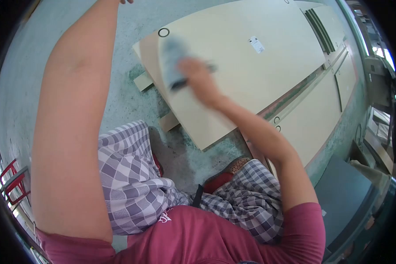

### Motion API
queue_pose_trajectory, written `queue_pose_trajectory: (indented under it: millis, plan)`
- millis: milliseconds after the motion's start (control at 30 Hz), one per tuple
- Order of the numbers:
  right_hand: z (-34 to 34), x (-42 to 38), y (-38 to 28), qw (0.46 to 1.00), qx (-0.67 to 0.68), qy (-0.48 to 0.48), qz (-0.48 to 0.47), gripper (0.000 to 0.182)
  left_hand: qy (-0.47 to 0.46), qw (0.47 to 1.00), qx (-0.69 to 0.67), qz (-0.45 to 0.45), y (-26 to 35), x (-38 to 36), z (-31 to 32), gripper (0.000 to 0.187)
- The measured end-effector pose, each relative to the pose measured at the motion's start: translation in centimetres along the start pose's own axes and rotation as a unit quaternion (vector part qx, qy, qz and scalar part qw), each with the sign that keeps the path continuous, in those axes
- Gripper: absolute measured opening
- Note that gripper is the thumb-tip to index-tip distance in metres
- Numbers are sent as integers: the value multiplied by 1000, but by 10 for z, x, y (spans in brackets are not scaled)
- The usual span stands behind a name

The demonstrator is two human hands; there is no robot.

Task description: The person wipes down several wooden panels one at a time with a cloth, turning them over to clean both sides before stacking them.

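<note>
My right hand (198,81), smeared by motion, is closed round a blurred grey-blue object (175,59) with a dark lower edge. It is over the left part of a large cream panel (246,75); whether it touches the panel I cannot tell. A black ring mark (163,32) lies just above the object, and a white label (256,45) is on the panel to the right. My left arm stretches up along the left side. Only the fingertips of my left hand (126,1) show at the top edge, so what it does is hidden.
Wooden blocks (143,81) jut out under the panel's left edge. More cream panels (310,112) lie to the right, with dark green strips (320,31) at the upper right. A grey sheet (342,198) stands at the lower right. Red metal frames (15,182) are at the far left.
</note>
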State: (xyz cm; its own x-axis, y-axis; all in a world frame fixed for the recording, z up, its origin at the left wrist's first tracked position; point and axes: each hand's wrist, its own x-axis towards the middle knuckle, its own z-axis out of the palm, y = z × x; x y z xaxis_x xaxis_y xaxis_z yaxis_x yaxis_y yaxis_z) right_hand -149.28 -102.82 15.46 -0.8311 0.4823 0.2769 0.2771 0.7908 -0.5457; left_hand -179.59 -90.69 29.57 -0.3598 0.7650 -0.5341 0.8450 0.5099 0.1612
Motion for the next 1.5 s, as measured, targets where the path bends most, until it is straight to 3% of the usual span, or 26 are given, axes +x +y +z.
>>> queue_pose_trajectory:
  millis: [33, 100, 200, 233, 333, 367, 400, 433, 500, 567, 633, 667, 700, 800, 833, 900, 933, 967, 1000, 1033, 1067, 1167, 1267, 1333, 1467, 1500]
  plan:
    - [11, 8, -24, 990, 97, -47, -95, 42, -12, 1000, -9, 6, 8, -4, -1, 49]
    - [8, 16, -63, 968, 94, -144, -182, 41, 0, 1000, -17, 10, 24, -3, -3, 49]
    - [-45, 25, -55, 974, 66, -89, -197, 41, -5, 998, -42, 50, 28, 4, -3, 49]
    - [-65, 22, -34, 984, 24, -22, -177, 44, -6, 997, -49, 53, 28, 6, -4, 50]
    - [-117, -7, 63, 991, -43, 114, 48, 41, -9, 998, -43, 46, 14, 8, -1, 50]
    - [-137, -23, 93, 968, -161, 154, 112, 43, -11, 999, -31, 41, 8, 9, 0, 50]
    - [-152, -43, 122, 941, -192, 192, 204, 42, -7, 999, -31, 36, 3, 3, 2, 50]
    - [-164, -67, 149, 914, -250, 217, 236, 41, -16, 999, -21, 34, -4, 1, 4, 50]
    - [-176, -86, 168, 855, -244, 270, 370, 40, -14, 1000, -9, 27, -17, -8, -9, 50]
    - [-182, -78, 171, 840, -286, 277, 367, 40, 13, 999, -3, 38, -21, -21, -29, 50]
    - [-168, -57, 170, 877, -294, 279, 259, 40, 24, 999, -1, 33, -22, -27, -36, 50]
    - [-155, -33, 157, 885, -265, 287, 253, 39, 28, 999, 1, 29, -21, -31, -39, 51]
    - [-101, -51, 167, 917, -276, 191, 217, 42, -40, 999, -6, 25, -28, 15, 31, 51]
    - [-39, 23, 107, 955, -208, 152, 149, 45, -42, 999, -12, 29, -34, 35, 37, 52]
    - [-9, 41, 89, 959, -187, 186, 106, 42, -38, 998, -28, 49, -41, 54, 41, 53]
    - [12, 60, 21, 994, -44, 98, 13, 38, -29, 995, -41, 82, -48, 70, 45, 53]
    - [18, 59, -8, 996, 35, 71, -52, 36, -46, 996, -34, 71, -41, 74, 43, 51]
    - [39, 60, -20, 982, 145, -23, -120, 33, -58, 996, -25, 64, -35, 78, 39, 50]
    - [40, 56, -45, 973, 154, -89, -149, 31, -43, 996, -24, 75, -28, 76, 36, 47]
    - [25, 48, -71, 963, 207, -142, -104, 32, -28, 996, -24, 87, -26, 66, 34, 45]
    - [5, 45, -85, 961, 180, -101, -182, 37, -20, 995, -30, 92, -24, 66, 32, 45]
    - [-61, 33, -85, 974, 123, -52, -181, 39, 24, 995, -54, 85, -10, 48, 19, 45]
    - [-80, 11, -25, 996, 6, 42, -82, 46, 23, 996, -11, 88, -8, 45, 9, 43]
    - [-97, -11, 25, 991, -105, 71, -41, 48, 148, 970, 61, 180, -7, 68, 16, 41]
    - [-137, -54, 119, 968, -229, 74, 74, 50, 224, 925, 40, 305, 42, 60, 25, 39]
    - [-141, -64, 146, 957, -235, 123, 121, 51, 235, 913, 36, 333, 48, 61, 32, 40]
